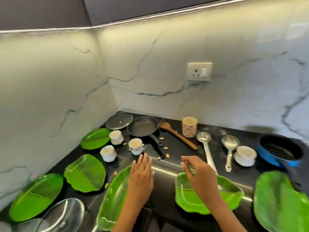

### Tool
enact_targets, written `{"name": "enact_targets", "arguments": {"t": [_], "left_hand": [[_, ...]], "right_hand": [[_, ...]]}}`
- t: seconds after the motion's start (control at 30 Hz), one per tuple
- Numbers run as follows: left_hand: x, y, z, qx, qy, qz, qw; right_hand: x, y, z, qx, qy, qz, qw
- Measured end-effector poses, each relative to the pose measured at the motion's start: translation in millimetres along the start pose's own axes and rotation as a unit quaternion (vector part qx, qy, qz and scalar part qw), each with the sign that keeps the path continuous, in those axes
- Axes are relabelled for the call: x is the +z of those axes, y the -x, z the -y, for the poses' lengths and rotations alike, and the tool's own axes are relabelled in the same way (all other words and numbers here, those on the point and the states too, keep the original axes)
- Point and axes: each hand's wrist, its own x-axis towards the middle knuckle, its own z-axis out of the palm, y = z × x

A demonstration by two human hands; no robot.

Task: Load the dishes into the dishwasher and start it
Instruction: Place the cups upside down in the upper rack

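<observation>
Clearly nothing has gone into the dishwasher yet, and the machine itself is out of sight; my guess is she is at the gathering step, choosing what to lift first off the black counter [175, 136]. Nearest me, the left hand [142, 174] hovers flat with fingers straight and together, holding nothing, above the edge of a green leaf plate [113, 198]. The right hand [197, 171] hangs over another leaf plate [192, 201], fingers loosely bent with the tips drawn toward each other; whether they pinch anything I cannot tell. Just beyond the left fingertips stands a small white cup [136, 146], with two more cups [108, 153] [116, 137] farther left. Next she will likely need to close on a cup or plate and carry it away. Farther back lie a frying pan [143, 126], glass lid [119, 120] and wooden spatula [177, 135].
</observation>
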Motion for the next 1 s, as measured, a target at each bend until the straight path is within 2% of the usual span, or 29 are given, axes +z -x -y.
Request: {"name": "enact_targets", "arguments": {"t": [0.1,0.23,0.3,0.43,0.63,0.8,1.0], "left_hand": [[21.1,-45.0,45.0,-0.036,-0.031,0.036,0.998],[52.2,-96.1,92.9,-0.049,-0.061,0.103,0.992],[65.5,-118.0,108.6,-0.046,-0.074,0.113,0.99],[84.7,-141.7,122.2,-0.02,-0.106,0.146,0.983],[99.0,-151.1,123.3,-0.012,-0.09,0.149,0.985],[74.6,-142.4,107.1,0.019,-0.088,0.091,0.992],[12.5,-110.3,19.4,0.145,-0.057,-0.005,0.988]], "right_hand": [[43.5,-31.1,-1.7,-0.012,-0.014,0.017,1.0],[82.7,-53.0,-10.8,-0.008,-0.022,0.049,0.999],[95.7,-58.3,-14.9,-0.011,-0.02,0.059,0.998],[108.2,-62.6,-22.5,-0.012,-0.014,0.081,0.997],[103.3,-58.0,-31.6,0.004,-0.014,0.095,0.995],[79.8,-45.5,-34.9,0.005,-0.002,0.086,0.996],[25.8,-10.7,-35.7,-0.01,-0.009,0.048,0.999]]}}
